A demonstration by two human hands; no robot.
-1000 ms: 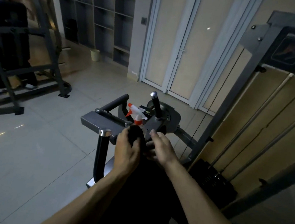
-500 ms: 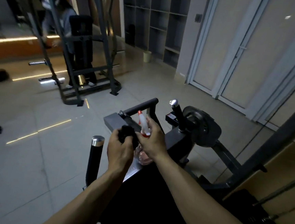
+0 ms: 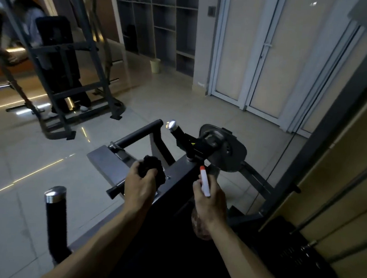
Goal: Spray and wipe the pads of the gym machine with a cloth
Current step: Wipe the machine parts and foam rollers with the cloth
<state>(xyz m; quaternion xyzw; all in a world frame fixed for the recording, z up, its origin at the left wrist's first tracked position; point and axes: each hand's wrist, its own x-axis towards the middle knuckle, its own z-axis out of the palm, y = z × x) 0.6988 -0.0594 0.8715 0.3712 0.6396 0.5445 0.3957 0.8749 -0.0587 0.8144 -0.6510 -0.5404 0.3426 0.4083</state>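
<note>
Open tiled floor (image 3: 19,180) lies at 9 o'clock of the gym machine (image 3: 107,161), while a weight-stack frame (image 3: 321,151) crowds 3 o'clock. The left hand (image 3: 139,186) has its grip clamped on a balled black cloth (image 3: 152,165) over the machine's edge. At its 3 o'clock, the right hand (image 3: 211,199) grips the spray bottle (image 3: 204,184). The dark pad (image 3: 157,247) lies at 6 o'clock of both.

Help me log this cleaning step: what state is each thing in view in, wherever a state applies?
left hand, grips the cloth.
cloth, bunched up, held over the grey frame, not on a pad.
right hand, holds the spray bottle.
spray bottle, held in the air, nozzle pointing away from the person.
pad, untouched; wet or dry cannot be told.
double door, closed.
</note>
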